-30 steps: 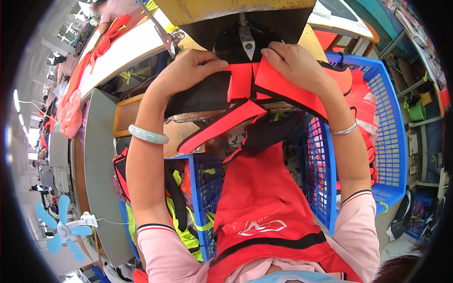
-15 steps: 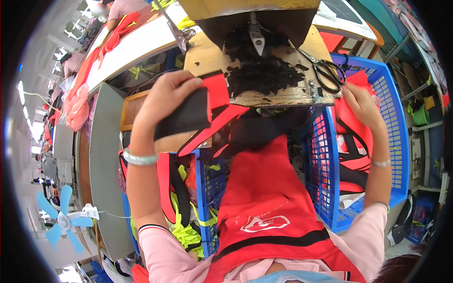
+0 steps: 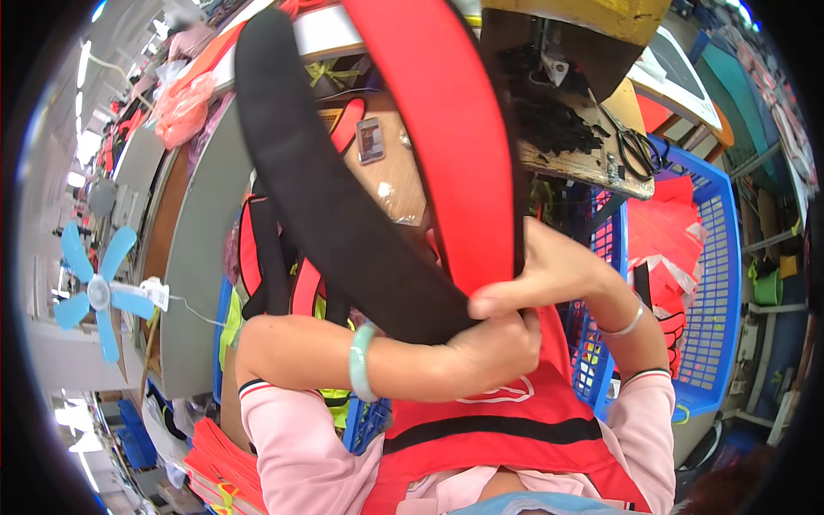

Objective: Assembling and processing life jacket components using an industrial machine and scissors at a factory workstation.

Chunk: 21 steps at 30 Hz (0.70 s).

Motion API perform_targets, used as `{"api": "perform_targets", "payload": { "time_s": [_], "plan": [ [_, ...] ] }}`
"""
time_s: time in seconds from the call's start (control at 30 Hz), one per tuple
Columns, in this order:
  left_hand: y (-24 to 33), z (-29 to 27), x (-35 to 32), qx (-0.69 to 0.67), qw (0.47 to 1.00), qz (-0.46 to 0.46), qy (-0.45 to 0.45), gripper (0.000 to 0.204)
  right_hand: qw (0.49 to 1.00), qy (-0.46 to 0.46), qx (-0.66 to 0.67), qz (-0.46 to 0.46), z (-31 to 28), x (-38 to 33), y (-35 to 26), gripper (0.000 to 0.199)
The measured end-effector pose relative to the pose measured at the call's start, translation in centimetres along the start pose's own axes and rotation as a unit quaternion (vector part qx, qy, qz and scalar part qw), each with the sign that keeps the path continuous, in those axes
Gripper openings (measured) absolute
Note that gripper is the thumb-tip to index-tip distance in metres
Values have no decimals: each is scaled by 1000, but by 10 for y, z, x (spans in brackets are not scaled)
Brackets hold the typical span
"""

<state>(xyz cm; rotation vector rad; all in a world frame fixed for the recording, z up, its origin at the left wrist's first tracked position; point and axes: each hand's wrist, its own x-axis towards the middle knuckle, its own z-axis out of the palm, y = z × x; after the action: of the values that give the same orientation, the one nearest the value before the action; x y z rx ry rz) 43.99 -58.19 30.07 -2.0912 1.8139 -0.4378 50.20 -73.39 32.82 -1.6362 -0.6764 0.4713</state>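
Observation:
A long black fabric strip (image 3: 309, 180) and a long pink-red fabric strip (image 3: 446, 129) with dark edging curve up and away in front of me, meeting at my hands. Whether they are one folded piece or two, I cannot tell. My left hand (image 3: 499, 350) is closed around the near end of the black strip, low in front of my red apron (image 3: 489, 429). Just above it, my right hand (image 3: 554, 268) pinches the near end of the pink-red strip, thumb on top. My left fingertips are partly hidden.
Black scraps (image 3: 558, 124) lie on the worktable under a machine head (image 3: 554, 64), with black-handled scissors (image 3: 637, 150) at its right. A blue basket (image 3: 721, 283) with pink-red pieces stands at right. Behind the strips lies a phone (image 3: 370, 140). A blue fan (image 3: 99, 292) is at left.
My left hand has come from beside the machine to the front of my apron. My right hand has left the blue basket and joined it. The long strips now rise fanned apart.

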Motion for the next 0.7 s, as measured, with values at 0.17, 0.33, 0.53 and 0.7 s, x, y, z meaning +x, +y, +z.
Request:
{"api": "perform_targets", "payload": {
  "time_s": [0.17, 0.33, 0.53, 0.7],
  "plan": [
    [23, -2, 3, 7, 999, 49, 21, 24, 997, 32, -13, 65, 41, -7, 14, 54],
    [8, -21, -29, -150, 905, 109, 382, 30, 925, 367, 77, 57, 23, -83, 2, 23],
    [22, 63, -26, -553, 736, -232, 315, 56, 897, 329, 162, -246, 9, -146, 41, 42],
    [49, 88, 5, -709, 664, -166, 169, 27, 900, 281, 196, -269, 5, -185, 83, 43]
  ]
}}
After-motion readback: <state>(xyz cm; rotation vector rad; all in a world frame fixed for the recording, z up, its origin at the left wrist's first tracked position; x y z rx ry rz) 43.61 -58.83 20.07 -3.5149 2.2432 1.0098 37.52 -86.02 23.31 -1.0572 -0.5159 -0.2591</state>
